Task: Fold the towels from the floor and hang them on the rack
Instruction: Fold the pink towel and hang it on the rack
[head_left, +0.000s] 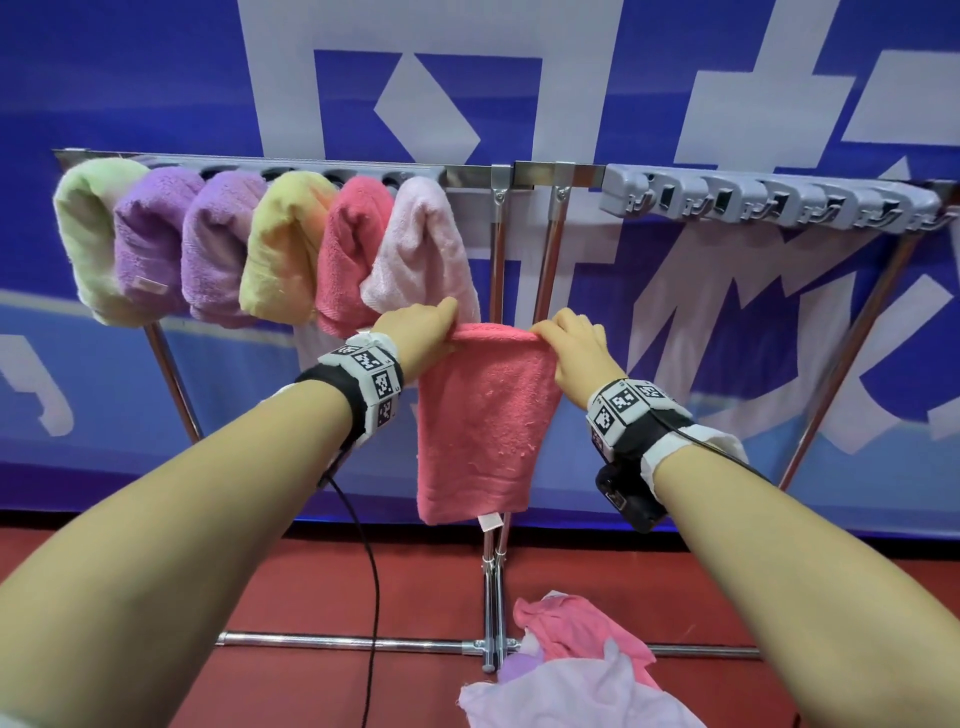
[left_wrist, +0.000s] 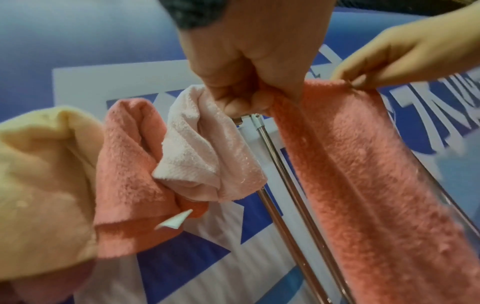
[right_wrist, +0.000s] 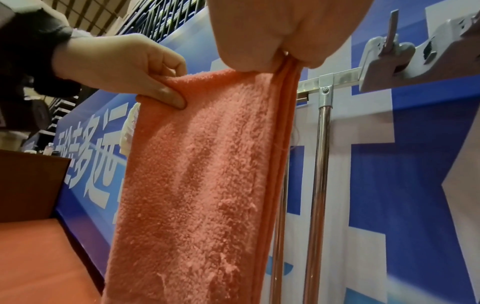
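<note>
A folded coral-pink towel (head_left: 485, 421) hangs in the air in front of the rack's middle posts. My left hand (head_left: 423, 330) pinches its top left corner and my right hand (head_left: 571, 338) pinches its top right corner. In the left wrist view my left hand (left_wrist: 249, 90) grips the coral towel (left_wrist: 363, 174) beside a hung pale pink towel (left_wrist: 207, 156). In the right wrist view my right hand (right_wrist: 283, 53) clamps the coral towel's (right_wrist: 197, 185) edge. The metal rack (head_left: 524, 174) carries several folded towels on its left half, from green (head_left: 91, 234) to pale pink (head_left: 426, 249).
Grey clips (head_left: 769, 202) line the rack's right half with nothing hanging from them. A heap of pink, white and lilac towels (head_left: 571, 670) lies on the red floor by the rack's base bar (head_left: 343, 643). A blue and white banner (head_left: 156, 78) stands behind.
</note>
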